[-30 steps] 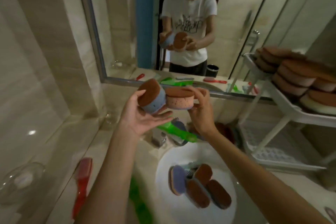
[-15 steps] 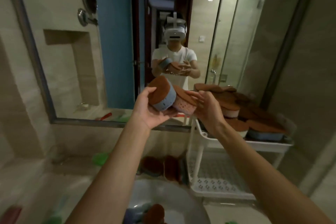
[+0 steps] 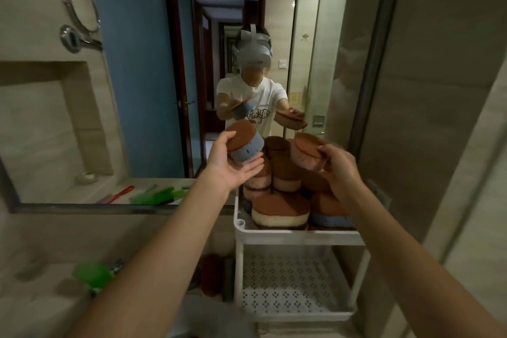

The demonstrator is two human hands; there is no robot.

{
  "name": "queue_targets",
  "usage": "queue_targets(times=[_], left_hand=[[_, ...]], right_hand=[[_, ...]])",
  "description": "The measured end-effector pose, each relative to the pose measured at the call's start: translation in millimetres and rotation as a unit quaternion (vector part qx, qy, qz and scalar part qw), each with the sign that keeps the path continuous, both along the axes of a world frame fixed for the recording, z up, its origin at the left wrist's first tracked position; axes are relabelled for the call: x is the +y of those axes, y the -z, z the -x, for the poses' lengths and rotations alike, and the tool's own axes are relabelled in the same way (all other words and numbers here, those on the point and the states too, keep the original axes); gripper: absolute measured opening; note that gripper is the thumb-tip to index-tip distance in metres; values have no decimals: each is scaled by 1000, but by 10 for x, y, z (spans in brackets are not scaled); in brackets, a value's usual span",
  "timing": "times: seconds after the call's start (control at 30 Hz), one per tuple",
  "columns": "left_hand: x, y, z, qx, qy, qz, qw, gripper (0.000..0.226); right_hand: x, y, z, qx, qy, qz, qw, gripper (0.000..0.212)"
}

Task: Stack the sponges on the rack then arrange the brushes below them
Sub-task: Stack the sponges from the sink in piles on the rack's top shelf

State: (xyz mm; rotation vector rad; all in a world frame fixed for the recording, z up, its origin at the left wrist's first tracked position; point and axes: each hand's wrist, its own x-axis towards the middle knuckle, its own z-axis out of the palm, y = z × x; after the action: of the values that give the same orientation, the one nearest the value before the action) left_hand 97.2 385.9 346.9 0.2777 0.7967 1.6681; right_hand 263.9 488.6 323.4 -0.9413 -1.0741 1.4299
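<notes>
- Sponges split apart since 0.5 s ago: left hand cups blue sponge, right hand pinches pink sponge.
- Sponge pile on rack: 5 o'clock of blue, 6 of pink; right hand nearer.

Two hands are in view: the left hand holds one blue sponge, and the right hand holds one pink sponge. One white rack shows two shelves. The top shelf carries a pile of at least six sponges, which overlap too much for an exact count. One green brush lies blurred on the counter. Left of the rack stand one or two brown sponges, too blurred to count. There is one wall mirror.
</notes>
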Motion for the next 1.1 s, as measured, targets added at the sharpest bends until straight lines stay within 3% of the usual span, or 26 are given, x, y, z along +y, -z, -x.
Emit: queue_targets(times=[0.17, 0.6, 0.7, 0.8, 0.97, 1.1], left_hand=[[401, 20, -119, 0, 47, 0, 999, 69], [881, 379, -115, -51, 46, 0, 998, 70], [898, 407, -122, -50, 38, -1, 998, 67], [901, 400, -124, -45, 38, 3, 998, 66], [902, 408, -119, -42, 37, 8, 998, 65], [873, 393, -146, -33, 31, 4, 999, 60]], right_hand=[[321, 75, -141, -99, 54, 10, 994, 20], [553, 327, -22, -275, 11, -84, 958, 29], [539, 333, -6, -346, 8, -134, 929, 36], [489, 359, 20, -442, 3, -200, 874, 44], [437, 384, 76, -532, -10, -251, 809, 37], [484, 373, 124, -551, -17, -249, 796, 32]])
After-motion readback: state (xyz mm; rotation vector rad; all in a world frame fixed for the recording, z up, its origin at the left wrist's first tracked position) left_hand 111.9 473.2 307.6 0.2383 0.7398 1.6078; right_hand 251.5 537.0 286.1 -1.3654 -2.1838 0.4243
